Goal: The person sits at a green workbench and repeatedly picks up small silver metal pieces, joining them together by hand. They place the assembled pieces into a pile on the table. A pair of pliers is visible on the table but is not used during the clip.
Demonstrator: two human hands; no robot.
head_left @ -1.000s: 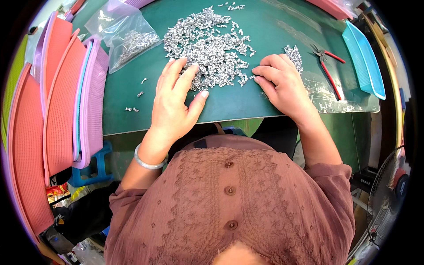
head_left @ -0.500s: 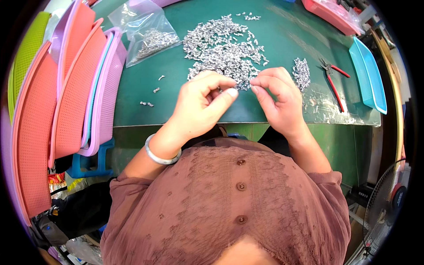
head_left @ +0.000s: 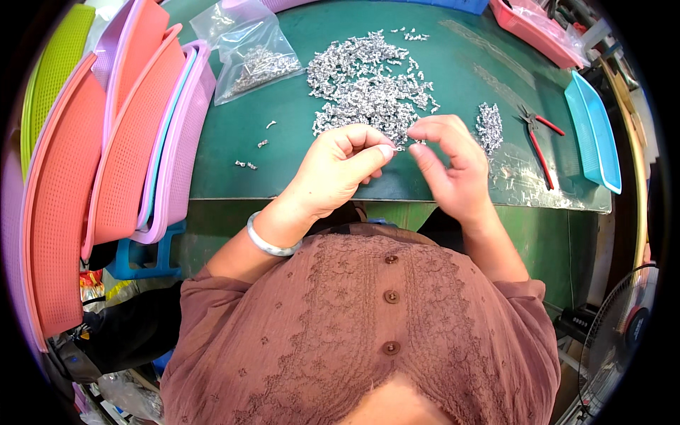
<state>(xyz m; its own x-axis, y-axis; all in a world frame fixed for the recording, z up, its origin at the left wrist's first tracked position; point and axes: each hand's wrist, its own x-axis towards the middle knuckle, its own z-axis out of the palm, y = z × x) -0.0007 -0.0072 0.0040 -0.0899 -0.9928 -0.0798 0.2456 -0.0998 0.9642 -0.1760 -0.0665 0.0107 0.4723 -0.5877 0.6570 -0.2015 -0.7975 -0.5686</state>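
My left hand (head_left: 347,166), a pale bangle on its wrist, pinches a tiny silver metal part (head_left: 399,149) between thumb and forefinger. Close beside it, my right hand (head_left: 453,163) has thumb and forefinger nearly together, with another small silver bit between their tips. Both hands are over the near side of a loose heap of small silver metal parts (head_left: 372,99) on the green tabletop (head_left: 234,183). The exact shape of the held pieces is too small to make out. Right of my right hand lies a smaller pile of similar parts (head_left: 489,127).
Red-handled pliers (head_left: 540,145) lie at the right, near a blue tray (head_left: 593,134). A clear bag of metal parts (head_left: 258,67) rests at back left. Stacked pink and purple baskets (head_left: 180,134) stand along the left. A pink tray (head_left: 535,32) sits at back right, a fan (head_left: 620,340) lower right.
The view has shifted slightly, moving the table's things a little to the right. My fingertips have parted a bit, and a small silver part now shows at my left fingertips.
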